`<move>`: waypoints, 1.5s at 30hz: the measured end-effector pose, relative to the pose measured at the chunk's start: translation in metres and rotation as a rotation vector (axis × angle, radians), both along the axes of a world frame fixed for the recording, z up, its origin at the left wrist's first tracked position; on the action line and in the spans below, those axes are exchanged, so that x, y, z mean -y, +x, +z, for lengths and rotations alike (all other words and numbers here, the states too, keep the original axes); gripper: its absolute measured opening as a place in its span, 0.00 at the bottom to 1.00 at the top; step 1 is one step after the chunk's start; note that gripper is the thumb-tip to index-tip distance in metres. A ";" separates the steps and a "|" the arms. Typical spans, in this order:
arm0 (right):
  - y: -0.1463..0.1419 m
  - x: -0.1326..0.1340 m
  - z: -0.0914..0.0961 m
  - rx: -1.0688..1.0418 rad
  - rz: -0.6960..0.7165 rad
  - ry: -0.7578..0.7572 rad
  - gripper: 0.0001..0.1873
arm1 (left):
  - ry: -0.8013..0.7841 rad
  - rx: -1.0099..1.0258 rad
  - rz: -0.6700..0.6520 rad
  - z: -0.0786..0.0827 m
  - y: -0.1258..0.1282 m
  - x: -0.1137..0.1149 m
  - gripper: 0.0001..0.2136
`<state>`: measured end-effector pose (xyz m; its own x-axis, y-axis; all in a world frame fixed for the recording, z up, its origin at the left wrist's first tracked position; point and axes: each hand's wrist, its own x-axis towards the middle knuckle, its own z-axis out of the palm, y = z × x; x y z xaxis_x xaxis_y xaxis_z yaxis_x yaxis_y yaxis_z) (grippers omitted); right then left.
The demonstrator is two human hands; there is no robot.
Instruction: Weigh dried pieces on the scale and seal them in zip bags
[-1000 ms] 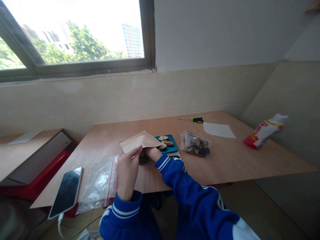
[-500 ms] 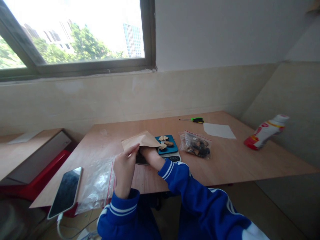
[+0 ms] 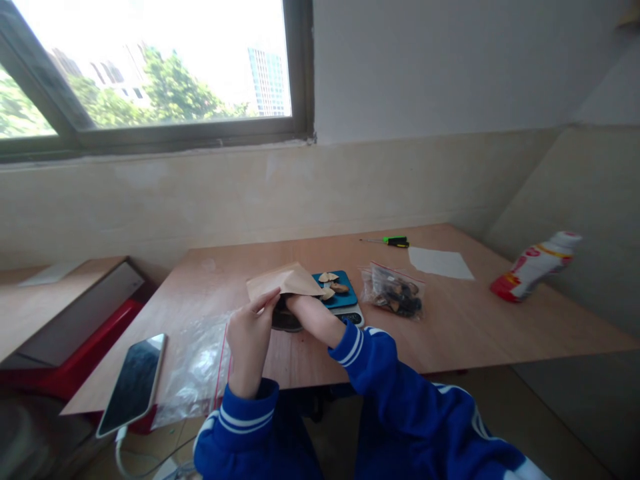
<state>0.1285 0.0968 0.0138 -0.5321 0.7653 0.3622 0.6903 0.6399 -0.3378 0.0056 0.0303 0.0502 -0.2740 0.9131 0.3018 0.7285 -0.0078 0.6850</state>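
Note:
My left hand (image 3: 253, 330) pinches the open edge of a brown paper bag (image 3: 285, 279), lifting its upper side between thumb and fingers. My right hand (image 3: 310, 315) reaches into the bag's dark mouth, so its fingers are hidden and whatever they touch cannot be seen. Just right of the bag sits a small kitchen scale (image 3: 353, 313) with a blue top and a dark display. Several dried brown slices (image 3: 339, 288) lie on the scale; I cannot make out their kind.
A zip bag of dark dried pieces (image 3: 397, 293) lies right of the scale. Behind it are a screwdriver (image 3: 395, 241) and white paper (image 3: 440, 263). A red-and-white bottle (image 3: 535, 267) stands at right. At left lie clear plastic bags (image 3: 195, 367) and a cabled phone (image 3: 133, 383).
My right hand has drawn back slightly to the right, showing more wrist, with its fingers still inside the paper bag. My left hand keeps its hold on the bag's edge.

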 end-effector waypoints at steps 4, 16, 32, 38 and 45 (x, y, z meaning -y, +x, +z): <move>0.005 0.009 0.015 0.035 0.015 0.020 0.19 | 0.011 0.004 -0.014 0.000 0.001 0.001 0.10; 0.031 0.042 0.030 0.102 0.233 0.202 0.20 | -0.053 -0.029 0.091 0.010 -0.002 0.000 0.10; 0.118 0.039 0.002 -0.829 0.026 -0.252 0.20 | -0.022 -0.028 0.158 0.009 -0.012 -0.008 0.12; 0.153 0.034 -0.024 -0.502 -0.255 -0.360 0.20 | 0.009 0.026 0.133 0.001 -0.024 -0.012 0.13; 0.158 0.026 -0.054 -0.386 -0.325 -0.256 0.16 | -0.022 0.008 0.123 -0.001 -0.021 -0.013 0.13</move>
